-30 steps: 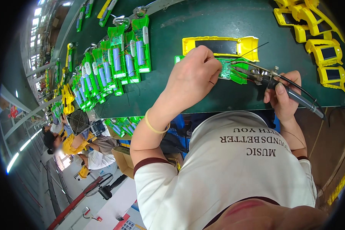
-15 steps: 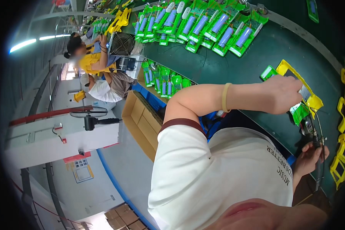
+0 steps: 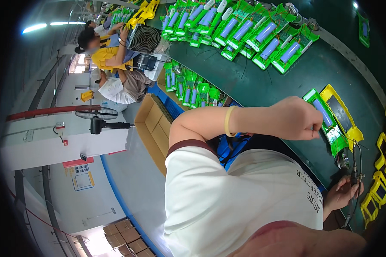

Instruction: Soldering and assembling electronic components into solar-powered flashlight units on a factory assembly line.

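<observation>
My left hand (image 3: 298, 118), a yellow band round its wrist, is closed with curled fingers beside an open green housing (image 3: 320, 112). Whatever its fingers hold, if anything, is hidden. A purple cylindrical cell and a small circuit board lie in the housing. A yellow frame (image 3: 345, 112) with a dark panel rests alongside it, to the right. My right hand (image 3: 342, 193) is closed round a dark pen-shaped tool (image 3: 354, 174) with a cable, its thin tip pointing toward the yellow frame's near end.
Many green housings with purple cells (image 3: 242, 30) crowd the far side of the green table (image 3: 283, 83). Yellow frames (image 3: 379, 186) line the right edge. A cardboard box (image 3: 152, 128) stands at left, near a fan (image 3: 98, 120). Two people (image 3: 111, 55) sit farther along the bench.
My left hand has moved left off the yellow frame, uncovering the green housing and its cell. My right hand still grips the tool. The whole view has shifted slightly.
</observation>
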### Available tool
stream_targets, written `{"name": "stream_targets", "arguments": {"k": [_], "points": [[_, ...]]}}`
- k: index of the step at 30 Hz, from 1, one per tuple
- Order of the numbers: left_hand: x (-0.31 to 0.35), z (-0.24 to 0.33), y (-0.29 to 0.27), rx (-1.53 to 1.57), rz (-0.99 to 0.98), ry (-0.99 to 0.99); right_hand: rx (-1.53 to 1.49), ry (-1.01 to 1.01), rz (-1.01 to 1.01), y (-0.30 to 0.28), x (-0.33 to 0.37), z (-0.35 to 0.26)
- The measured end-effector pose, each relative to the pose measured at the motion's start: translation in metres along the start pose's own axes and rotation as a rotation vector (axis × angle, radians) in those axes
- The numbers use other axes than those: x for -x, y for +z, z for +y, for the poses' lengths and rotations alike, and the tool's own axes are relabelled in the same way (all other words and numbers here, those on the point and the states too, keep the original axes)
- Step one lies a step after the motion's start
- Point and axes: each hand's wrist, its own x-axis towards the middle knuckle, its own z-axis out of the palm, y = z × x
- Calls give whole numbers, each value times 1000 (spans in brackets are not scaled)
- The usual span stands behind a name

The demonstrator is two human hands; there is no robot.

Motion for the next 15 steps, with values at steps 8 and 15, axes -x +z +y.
{"name": "stream_targets", "arguments": {"k": [8, 15], "points": [[-10, -18, 19, -56, 108, 390, -56, -7, -96, 10, 5, -2], [-27, -27, 33, -184, 185, 625, 91, 33, 13, -4, 15, -4]]}}
